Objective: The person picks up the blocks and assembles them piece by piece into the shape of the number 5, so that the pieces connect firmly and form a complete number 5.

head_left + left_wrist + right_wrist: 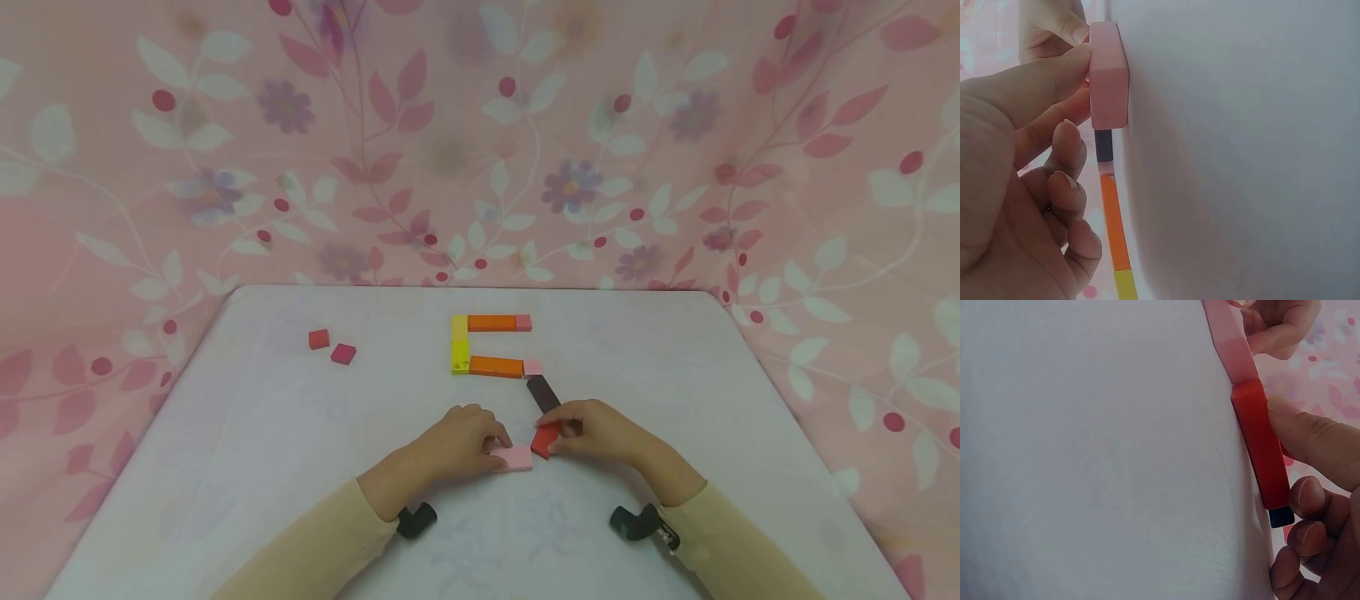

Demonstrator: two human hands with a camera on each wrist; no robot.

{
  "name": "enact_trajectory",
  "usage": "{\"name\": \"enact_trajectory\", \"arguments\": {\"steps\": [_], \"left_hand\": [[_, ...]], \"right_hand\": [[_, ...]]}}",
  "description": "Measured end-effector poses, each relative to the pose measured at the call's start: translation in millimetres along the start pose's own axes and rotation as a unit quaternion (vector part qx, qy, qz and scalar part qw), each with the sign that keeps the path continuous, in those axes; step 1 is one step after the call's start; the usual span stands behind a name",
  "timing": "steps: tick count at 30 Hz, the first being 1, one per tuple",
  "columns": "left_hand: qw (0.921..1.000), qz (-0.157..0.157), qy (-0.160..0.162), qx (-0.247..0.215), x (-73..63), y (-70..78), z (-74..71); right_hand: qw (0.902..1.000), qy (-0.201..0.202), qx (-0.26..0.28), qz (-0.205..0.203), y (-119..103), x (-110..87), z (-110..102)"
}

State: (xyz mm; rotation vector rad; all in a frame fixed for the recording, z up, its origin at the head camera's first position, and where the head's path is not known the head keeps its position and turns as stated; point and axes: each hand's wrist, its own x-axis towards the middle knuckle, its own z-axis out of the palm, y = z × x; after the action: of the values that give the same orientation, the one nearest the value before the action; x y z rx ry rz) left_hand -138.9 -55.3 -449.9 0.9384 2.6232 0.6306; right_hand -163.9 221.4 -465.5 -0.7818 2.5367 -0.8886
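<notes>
My left hand pinches a pink block between thumb and index finger, low on the white table. To its right, my right hand holds a red block, set at a slant by the pink block's end. In the right wrist view the red block meets the pink block at a corner. A black block slants from the red one up to a small light pink block. The red block's far side is partly hidden by the right fingers.
Beyond the hands, yellow blocks stand in a column. An upper orange block ends in a small pink block; a lower orange block runs rightward. Two loose blocks, red and dark pink, lie at left.
</notes>
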Motion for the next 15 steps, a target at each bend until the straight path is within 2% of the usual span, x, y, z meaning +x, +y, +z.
{"name": "enact_trajectory", "arguments": {"steps": [15], "left_hand": [[1.0,0.002,0.003,0.007,0.3,-0.7,1.5]], "right_hand": [[1.0,0.003,-0.004,-0.005,-0.7,-0.3,0.2]]}}
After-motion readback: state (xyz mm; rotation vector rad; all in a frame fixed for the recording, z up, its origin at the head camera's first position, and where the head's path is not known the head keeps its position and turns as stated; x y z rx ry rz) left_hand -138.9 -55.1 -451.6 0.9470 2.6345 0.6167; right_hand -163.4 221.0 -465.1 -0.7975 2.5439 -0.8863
